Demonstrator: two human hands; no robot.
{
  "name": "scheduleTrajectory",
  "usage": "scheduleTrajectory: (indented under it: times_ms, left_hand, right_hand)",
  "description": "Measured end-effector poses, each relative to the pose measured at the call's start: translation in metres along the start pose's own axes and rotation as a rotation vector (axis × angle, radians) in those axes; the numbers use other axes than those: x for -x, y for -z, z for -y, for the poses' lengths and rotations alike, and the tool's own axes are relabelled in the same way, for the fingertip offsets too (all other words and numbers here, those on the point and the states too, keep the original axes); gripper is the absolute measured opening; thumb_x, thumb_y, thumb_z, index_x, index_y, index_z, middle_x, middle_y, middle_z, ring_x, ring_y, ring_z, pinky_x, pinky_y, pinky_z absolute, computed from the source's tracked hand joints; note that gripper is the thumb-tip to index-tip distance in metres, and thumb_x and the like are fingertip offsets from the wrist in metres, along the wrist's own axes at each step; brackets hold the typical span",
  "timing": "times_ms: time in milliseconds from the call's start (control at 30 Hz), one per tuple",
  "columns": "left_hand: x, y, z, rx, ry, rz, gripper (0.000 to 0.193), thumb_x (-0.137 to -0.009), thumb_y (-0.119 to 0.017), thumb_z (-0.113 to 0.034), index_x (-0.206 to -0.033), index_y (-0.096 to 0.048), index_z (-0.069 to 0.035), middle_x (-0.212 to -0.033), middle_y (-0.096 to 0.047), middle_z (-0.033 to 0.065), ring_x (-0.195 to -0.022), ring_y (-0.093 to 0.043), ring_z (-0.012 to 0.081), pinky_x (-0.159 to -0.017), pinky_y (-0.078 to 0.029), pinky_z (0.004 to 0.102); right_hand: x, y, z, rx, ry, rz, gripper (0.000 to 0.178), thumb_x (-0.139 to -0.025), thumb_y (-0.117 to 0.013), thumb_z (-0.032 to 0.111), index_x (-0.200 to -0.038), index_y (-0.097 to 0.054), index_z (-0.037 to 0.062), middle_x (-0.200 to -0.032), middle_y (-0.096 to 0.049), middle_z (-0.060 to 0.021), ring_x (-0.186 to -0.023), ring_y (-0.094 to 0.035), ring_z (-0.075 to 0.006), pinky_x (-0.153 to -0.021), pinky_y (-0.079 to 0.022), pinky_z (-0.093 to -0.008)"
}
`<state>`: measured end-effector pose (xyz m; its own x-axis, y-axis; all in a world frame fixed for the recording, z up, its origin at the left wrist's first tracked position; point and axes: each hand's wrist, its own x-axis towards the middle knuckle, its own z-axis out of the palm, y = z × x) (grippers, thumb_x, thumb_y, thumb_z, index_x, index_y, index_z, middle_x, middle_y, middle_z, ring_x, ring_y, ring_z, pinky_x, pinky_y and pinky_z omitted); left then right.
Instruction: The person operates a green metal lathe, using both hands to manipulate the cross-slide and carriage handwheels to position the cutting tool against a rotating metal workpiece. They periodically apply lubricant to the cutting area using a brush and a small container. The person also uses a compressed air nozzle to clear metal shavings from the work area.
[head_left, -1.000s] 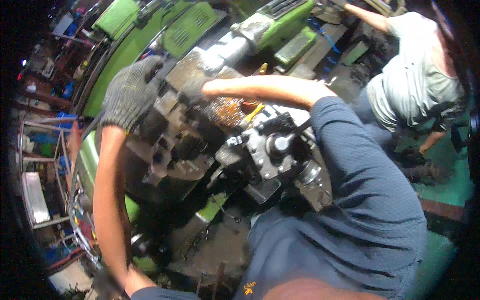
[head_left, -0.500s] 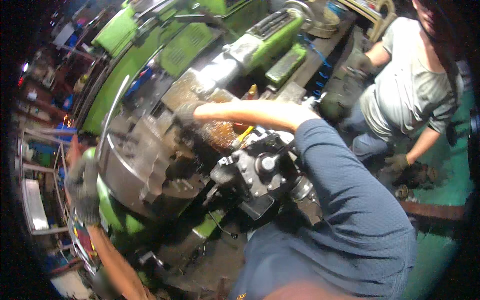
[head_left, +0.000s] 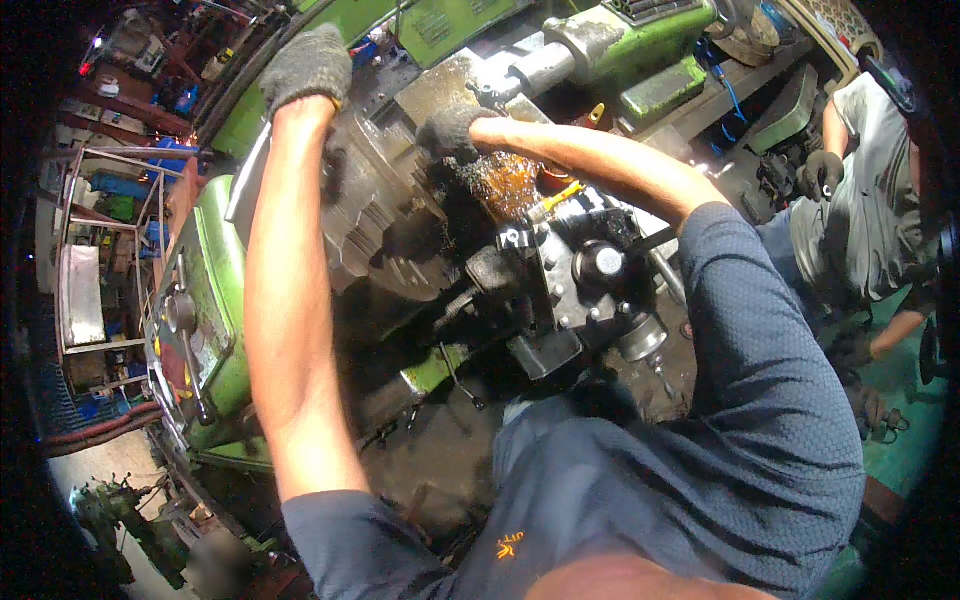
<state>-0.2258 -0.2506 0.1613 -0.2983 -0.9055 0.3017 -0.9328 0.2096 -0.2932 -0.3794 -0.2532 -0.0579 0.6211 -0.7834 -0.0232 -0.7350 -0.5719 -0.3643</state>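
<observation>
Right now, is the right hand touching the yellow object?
Apart: the head view shows an orange-brown patch between the right hand and the yellow object.

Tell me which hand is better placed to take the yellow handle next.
Probably the right hand: it is nearer the yellow handle, while the left hand is farther off, to the left.

Left gloved hand (head_left: 308, 68): fingers turned from view; grip cannot be confirmed. Right gloved hand (head_left: 452, 135): fingertips lost among dark metal beside the chuck (head_left: 365, 235); whether anything is held cannot be determined. Left forearm (head_left: 290, 300) masks part of the chuck and of the green headstock (head_left: 225, 280). Green tailstock (head_left: 650, 50) — cut by the upper edge. Co-worker (head_left: 855, 190) — head indiscernible at the dark rim. Lower left: grey patch (head_left: 220, 562), blurred beyond identification.
</observation>
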Motion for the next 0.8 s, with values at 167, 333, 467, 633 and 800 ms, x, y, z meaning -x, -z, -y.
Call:
scheduleTrajectory:
  times_ms: [167,333,467,633,800]
  left_hand:
    - [-0.028,-0.019,0.028,-0.024,0.158,0.029,0.030,-0.086,-0.056,-0.022,-0.108,-0.075,-0.016,-0.118,-0.069,0.0146,-0.111,-0.066,0.0339,-0.090,-0.053,0.0498]
    - [-0.012,-0.010,0.016,0.001,0.186,0.085,0.032,-0.084,-0.056,-0.025,-0.109,-0.075,-0.015,-0.119,-0.068,0.0158,-0.111,-0.066,0.0347,-0.089,-0.053,0.0493]
    - [0.002,-0.006,0.006,0.069,0.175,0.065,0.038,-0.083,-0.057,-0.031,-0.113,-0.072,-0.014,-0.120,-0.067,0.0169,-0.112,-0.064,0.0364,-0.091,-0.052,0.0491]
    - [0.031,0.008,-0.006,0.333,-0.026,-0.181,0.034,-0.086,-0.050,-0.042,-0.106,-0.068,-0.021,-0.104,-0.068,0.0206,-0.094,-0.065,0.0441,-0.072,-0.049,0.0557]
    - [0.038,0.010,-0.004,0.154,0.046,-0.028,0.039,-0.088,-0.050,-0.049,-0.110,-0.060,-0.018,-0.107,-0.067,0.0202,-0.096,-0.063,0.0443,-0.077,-0.047,0.0552]
  right_hand:
    - [-0.016,-0.019,-0.025,-0.078,0.067,-0.144,0.029,-0.075,-0.066,0.027,-0.101,-0.074,0.0143,-0.097,-0.073,-0.0143,-0.083,-0.069,-0.0332,-0.077,-0.053,-0.0453]
    - [-0.007,-0.005,-0.001,0.006,0.105,-0.042,0.033,-0.078,-0.063,0.029,-0.102,-0.073,0.0088,-0.097,-0.072,-0.0185,-0.086,-0.068,-0.0374,-0.078,-0.053,-0.0461]
    - [0.004,0.014,0.026,0.027,0.013,0.054,0.035,-0.078,-0.063,0.030,-0.102,-0.073,0.0067,-0.098,-0.072,-0.0186,-0.089,-0.069,-0.0370,-0.080,-0.054,-0.0463]
    - [0.006,0.017,0.014,0.008,-0.017,0.057,0.041,-0.073,-0.070,0.035,-0.103,-0.074,0.0075,-0.097,-0.073,-0.0175,-0.090,-0.069,-0.0340,-0.081,-0.053,-0.0457]
    - [0.022,0.035,0.034,0.236,0.098,0.110,0.022,-0.079,-0.070,0.024,-0.096,-0.076,0.0110,-0.101,-0.073,-0.0128,-0.093,-0.069,-0.0319,-0.081,-0.054,-0.0437]
